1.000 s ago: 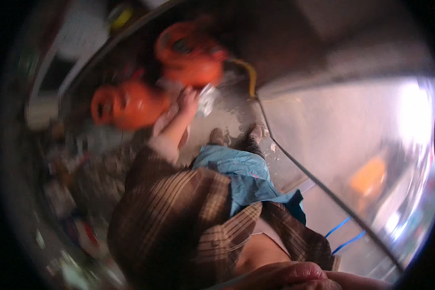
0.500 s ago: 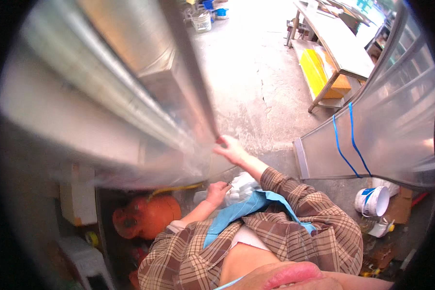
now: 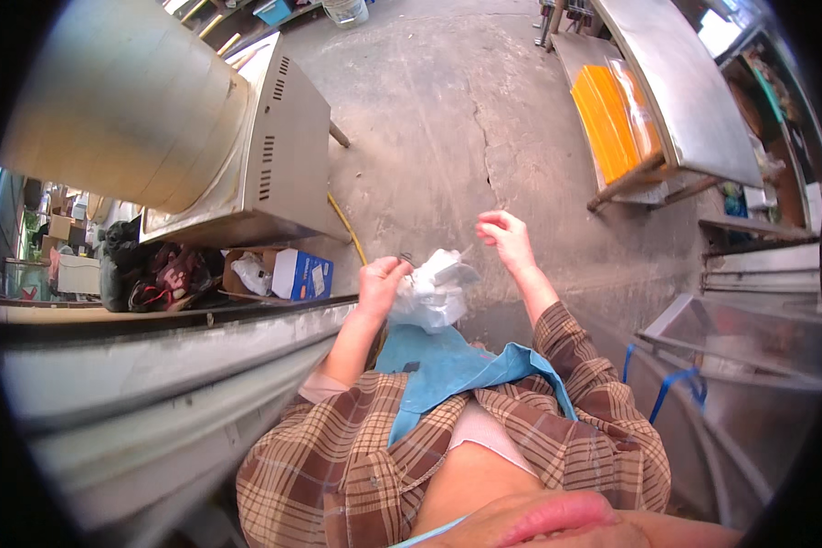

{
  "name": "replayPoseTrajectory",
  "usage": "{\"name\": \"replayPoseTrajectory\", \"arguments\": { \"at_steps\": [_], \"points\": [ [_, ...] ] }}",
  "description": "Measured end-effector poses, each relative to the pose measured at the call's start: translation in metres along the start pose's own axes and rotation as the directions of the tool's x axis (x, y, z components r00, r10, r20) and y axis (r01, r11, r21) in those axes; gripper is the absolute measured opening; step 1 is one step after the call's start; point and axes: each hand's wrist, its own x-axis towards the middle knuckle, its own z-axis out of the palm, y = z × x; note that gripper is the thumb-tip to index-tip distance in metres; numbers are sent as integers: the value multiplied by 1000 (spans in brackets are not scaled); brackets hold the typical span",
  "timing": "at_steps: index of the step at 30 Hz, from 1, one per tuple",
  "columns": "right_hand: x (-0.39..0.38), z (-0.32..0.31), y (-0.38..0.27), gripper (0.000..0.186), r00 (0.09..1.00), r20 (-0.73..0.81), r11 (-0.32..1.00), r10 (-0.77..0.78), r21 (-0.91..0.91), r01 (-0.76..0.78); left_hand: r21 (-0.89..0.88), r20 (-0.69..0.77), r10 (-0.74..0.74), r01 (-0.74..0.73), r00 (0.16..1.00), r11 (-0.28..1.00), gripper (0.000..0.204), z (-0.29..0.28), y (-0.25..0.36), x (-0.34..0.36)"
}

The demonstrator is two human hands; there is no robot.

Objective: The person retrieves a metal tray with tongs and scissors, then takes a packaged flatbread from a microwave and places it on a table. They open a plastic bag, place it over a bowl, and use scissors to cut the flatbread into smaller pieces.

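Note:
My left hand point(image 3: 381, 285) is closed, fingers pinched together, at the top of a whitish translucent plastic bag point(image 3: 437, 294) with pale contents I cannot make out. A small dark loop shows by its fingertips. The bag hangs in front of a blue apron point(image 3: 447, 365). To the right of the bag, my right hand point(image 3: 507, 239) is raised over the floor with its fingers loosely bent and apart, nothing visible in it.
At left stands a metal cabinet point(image 3: 292, 137) under a wide round duct point(image 3: 128, 100). Near it are a blue-and-white box point(image 3: 303, 276) and a yellow hose point(image 3: 345, 228). A steel table point(image 3: 680, 91) with orange-yellow sheets point(image 3: 603, 123) stands right. Clear panels with blue cord point(image 3: 680, 384) are nearer.
My right hand has let go of the edge of the clear curtain-like panel at left. I have moved forward between the panels. The bag has come up with my left hand.

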Motion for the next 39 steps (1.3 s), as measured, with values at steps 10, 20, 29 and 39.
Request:
{"name": "replayPoseTrajectory", "arguments": {
  "at_steps": [10,20,29,39],
  "points": [
    [-186,-189,151,20,841,-417,449,344,-714,-537,-14,-100,67,-68,993,998,15,-29,65,96],
    [-208,-229,168,19,813,-370,407,449,-725,-555,-309,-79,77,-98,994,946,15,-56,135,152],
    [-5,-137,0,25,988,-93,693,-124,-721,19,-449,-134,167,-210,977,869,17,-50,159,167],
    [8,27,-180,19,823,-15,760,-568,-394,517,-252,113,191,-158,975,955,18,3,185,174]
  ]
}}
